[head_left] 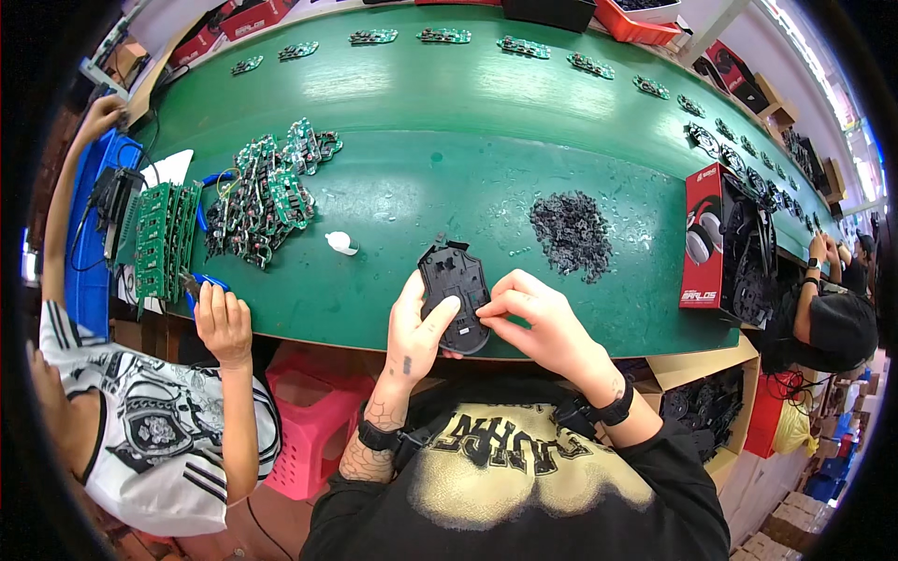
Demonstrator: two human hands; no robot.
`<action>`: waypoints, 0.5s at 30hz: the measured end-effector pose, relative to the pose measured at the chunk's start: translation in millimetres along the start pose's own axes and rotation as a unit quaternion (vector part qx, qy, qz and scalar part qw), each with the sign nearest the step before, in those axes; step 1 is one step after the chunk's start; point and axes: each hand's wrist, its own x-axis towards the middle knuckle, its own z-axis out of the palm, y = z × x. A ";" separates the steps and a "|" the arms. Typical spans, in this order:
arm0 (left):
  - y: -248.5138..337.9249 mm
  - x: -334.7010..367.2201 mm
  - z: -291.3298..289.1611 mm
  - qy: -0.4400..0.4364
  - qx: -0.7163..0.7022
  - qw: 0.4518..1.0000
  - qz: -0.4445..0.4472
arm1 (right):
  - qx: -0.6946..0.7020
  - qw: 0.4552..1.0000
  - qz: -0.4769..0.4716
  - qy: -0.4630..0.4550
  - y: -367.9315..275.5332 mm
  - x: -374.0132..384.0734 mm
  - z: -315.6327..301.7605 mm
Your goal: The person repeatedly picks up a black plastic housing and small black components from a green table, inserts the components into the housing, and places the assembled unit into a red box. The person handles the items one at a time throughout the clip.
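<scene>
Here, the left hand (412, 329) held a black shell (466, 288) just over the near edge of the green bench (393, 192), straight in front of the person. Its thumb lay pressed on the shell's face, while the other fingers went around underneath, mostly hidden. The shell was tilted, its broad hollow side up. The right hand (541, 320) met the shell's right edge, thumb and index fingertips drawn close together, the remaining fingers curled; whether they pinched the rim or some small part, I could not tell. Beyond that hand lay a pile of black bits (572, 236), well apart from the shell. A white bottle (342, 243) was nearer the left hand, and past it a heap of boards (265, 201) spread across the bench. Farther right, a red box (703, 238) stood upright with black parts beside it. At the left, a co-worker's hand (224, 325) was at some blue-handled pliers (208, 280), just beside a row of upright green boards (166, 241). A pink stool (309, 421) stood below the bench.
</scene>
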 end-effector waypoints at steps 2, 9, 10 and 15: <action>2.8 -0.6 -1.8 -0.005 -0.003 1.000 -0.009 | 0.024 1.000 0.018 -0.003 -0.6 0.0 1.7; -1.7 -14.8 -7.7 0.037 -0.002 0.999 0.004 | 0.099 0.975 0.158 -0.120 -10.3 26.6 -4.2; 1.7 -14.8 -8.2 0.063 -0.004 0.998 0.030 | 0.096 0.980 0.119 -0.127 -7.2 33.6 -7.1; 13.6 -13.8 -19.4 0.135 -0.053 0.989 0.036 | -0.078 0.992 -0.101 -0.002 34.7 78.1 -1.5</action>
